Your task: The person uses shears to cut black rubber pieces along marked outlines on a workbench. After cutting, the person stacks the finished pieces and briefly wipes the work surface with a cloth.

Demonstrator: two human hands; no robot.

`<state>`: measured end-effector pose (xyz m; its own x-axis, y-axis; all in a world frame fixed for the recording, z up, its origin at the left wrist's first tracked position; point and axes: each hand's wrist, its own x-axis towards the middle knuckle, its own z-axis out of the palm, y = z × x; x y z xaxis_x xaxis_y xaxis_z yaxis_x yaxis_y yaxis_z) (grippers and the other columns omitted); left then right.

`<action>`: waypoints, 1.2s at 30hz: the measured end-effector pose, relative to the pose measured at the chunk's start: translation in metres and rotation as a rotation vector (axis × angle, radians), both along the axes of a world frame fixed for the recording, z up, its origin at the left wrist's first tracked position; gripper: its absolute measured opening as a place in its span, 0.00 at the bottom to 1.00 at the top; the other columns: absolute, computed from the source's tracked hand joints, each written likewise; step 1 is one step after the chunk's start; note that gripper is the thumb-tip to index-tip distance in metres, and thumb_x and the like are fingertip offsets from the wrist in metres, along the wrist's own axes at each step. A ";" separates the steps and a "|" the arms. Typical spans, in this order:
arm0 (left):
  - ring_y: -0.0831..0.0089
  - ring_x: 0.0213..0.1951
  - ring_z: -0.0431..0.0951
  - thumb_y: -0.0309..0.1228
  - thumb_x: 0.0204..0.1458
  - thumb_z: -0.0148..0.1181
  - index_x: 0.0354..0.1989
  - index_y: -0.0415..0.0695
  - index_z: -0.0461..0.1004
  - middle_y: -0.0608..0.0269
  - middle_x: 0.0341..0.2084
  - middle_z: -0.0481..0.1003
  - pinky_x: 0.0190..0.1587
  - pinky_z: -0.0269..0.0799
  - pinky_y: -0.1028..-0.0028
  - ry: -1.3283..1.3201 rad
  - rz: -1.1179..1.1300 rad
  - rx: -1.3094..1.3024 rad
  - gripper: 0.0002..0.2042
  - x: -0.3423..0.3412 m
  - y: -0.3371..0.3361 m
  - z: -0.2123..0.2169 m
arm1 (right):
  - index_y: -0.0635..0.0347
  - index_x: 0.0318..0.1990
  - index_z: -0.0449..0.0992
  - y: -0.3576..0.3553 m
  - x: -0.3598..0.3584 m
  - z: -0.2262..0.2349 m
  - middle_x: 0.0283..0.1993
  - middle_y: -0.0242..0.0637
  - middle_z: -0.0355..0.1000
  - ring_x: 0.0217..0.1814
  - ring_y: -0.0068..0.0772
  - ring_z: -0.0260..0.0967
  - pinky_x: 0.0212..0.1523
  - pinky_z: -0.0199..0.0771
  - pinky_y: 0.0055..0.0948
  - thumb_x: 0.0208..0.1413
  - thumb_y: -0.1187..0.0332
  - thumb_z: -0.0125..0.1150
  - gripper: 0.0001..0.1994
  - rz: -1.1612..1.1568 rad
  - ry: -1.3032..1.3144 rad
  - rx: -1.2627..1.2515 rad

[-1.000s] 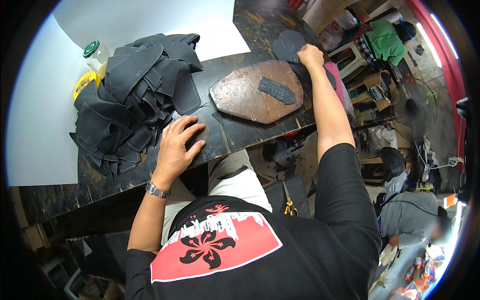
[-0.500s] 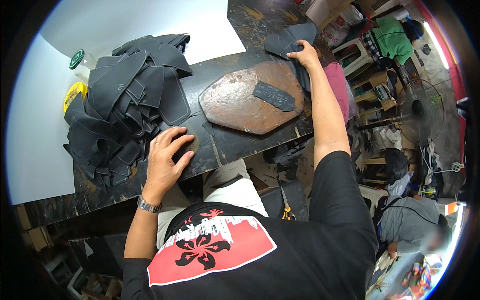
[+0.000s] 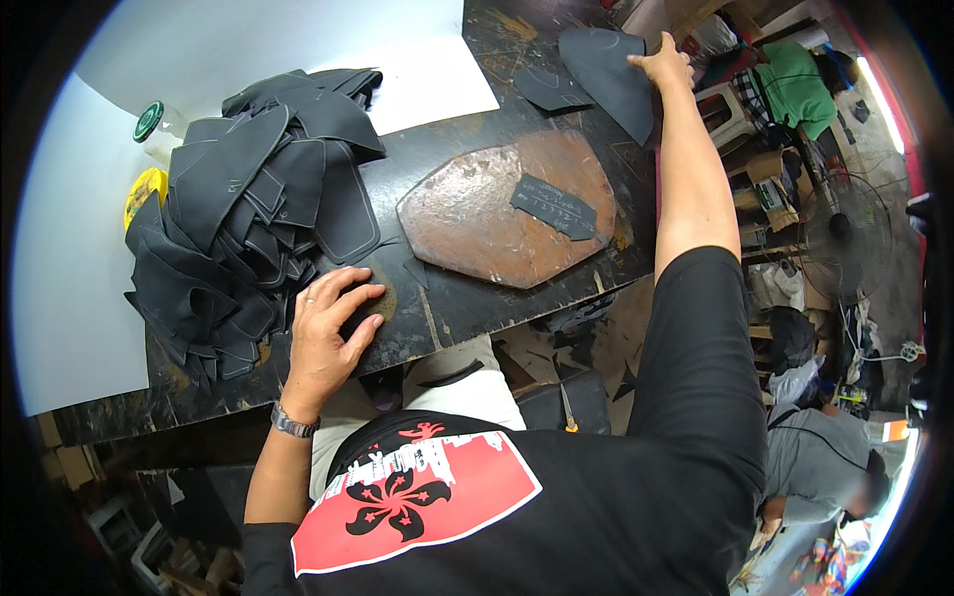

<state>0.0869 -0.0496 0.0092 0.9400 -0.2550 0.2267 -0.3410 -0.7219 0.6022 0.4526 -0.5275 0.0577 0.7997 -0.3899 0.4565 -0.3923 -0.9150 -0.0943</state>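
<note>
At the far right of the dark table, my right hand (image 3: pixel 666 65) is stretched out with its fingers apart, the thumb at the edge of a large curved black cut piece (image 3: pixel 604 84). A smaller black piece (image 3: pixel 550 89) lies just left of it. My left hand (image 3: pixel 330 328) rests on the table's near edge, fingers loosely bent and apart, holding nothing. Beside it rises a heap of black cut pieces (image 3: pixel 238 189) with pale outlines. Between my hands sits a brown, many-sided slab (image 3: pixel 477 204), bearing a small black scrap (image 3: pixel 555 207) with pale handwriting.
White sheet (image 3: pixel 417 84) covers the table's back left. A green-lidded jar (image 3: pixel 159 129) and a yellow round thing (image 3: pixel 146 194) stand behind the heap. Yellow-handled scissors (image 3: pixel 569 412) lie below the table. A fan (image 3: pixel 845 228) and two other people are at the right.
My right hand has moved away to the far right with the large black piece shifting that way, leaving the smaller piece separate. My left hand has stayed nearly still.
</note>
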 end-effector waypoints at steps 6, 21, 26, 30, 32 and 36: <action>0.61 0.57 0.70 0.29 0.46 0.66 0.45 0.48 0.79 0.63 0.51 0.75 0.60 0.60 0.62 0.004 -0.003 -0.019 0.15 -0.001 0.002 -0.003 | 0.49 0.62 0.70 0.070 -0.037 -0.044 0.59 0.54 0.69 0.64 0.54 0.65 0.62 0.66 0.41 0.41 0.45 0.72 0.39 0.650 0.433 0.276; 0.62 0.57 0.70 0.30 0.47 0.66 0.45 0.47 0.79 0.63 0.50 0.75 0.60 0.60 0.63 0.003 0.002 -0.020 0.15 -0.003 0.003 -0.004 | 0.46 0.59 0.72 0.059 -0.021 -0.016 0.52 0.56 0.73 0.56 0.57 0.70 0.57 0.71 0.46 0.49 0.66 0.59 0.26 0.505 -0.266 0.148; 0.61 0.57 0.70 0.29 0.47 0.66 0.45 0.47 0.79 0.62 0.50 0.75 0.60 0.60 0.63 0.001 0.008 -0.039 0.15 -0.001 0.002 -0.004 | 0.42 0.65 0.66 0.037 -0.026 -0.032 0.68 0.51 0.59 0.70 0.52 0.57 0.64 0.63 0.52 0.52 0.54 0.64 0.31 0.241 0.217 0.125; 0.61 0.57 0.70 0.30 0.47 0.66 0.45 0.47 0.79 0.62 0.50 0.75 0.60 0.60 0.63 0.003 0.005 -0.044 0.15 -0.002 0.003 -0.004 | 0.40 0.62 0.70 0.050 -0.057 -0.093 0.64 0.46 0.66 0.66 0.52 0.62 0.61 0.65 0.51 0.60 0.53 0.55 0.22 0.363 0.199 0.005; 0.61 0.57 0.70 0.30 0.47 0.66 0.45 0.46 0.79 0.62 0.50 0.75 0.60 0.60 0.62 0.004 0.004 -0.028 0.15 -0.002 0.002 -0.004 | 0.49 0.59 0.72 0.042 -0.059 -0.097 0.61 0.48 0.68 0.63 0.53 0.65 0.60 0.67 0.45 0.60 0.56 0.55 0.20 0.479 0.136 0.027; 0.61 0.56 0.70 0.31 0.48 0.66 0.44 0.46 0.79 0.62 0.50 0.75 0.59 0.61 0.62 -0.013 -0.004 -0.021 0.14 -0.001 0.004 -0.005 | 0.54 0.53 0.76 0.023 -0.052 -0.096 0.53 0.49 0.74 0.56 0.52 0.71 0.57 0.69 0.43 0.59 0.67 0.53 0.16 0.559 0.074 -0.031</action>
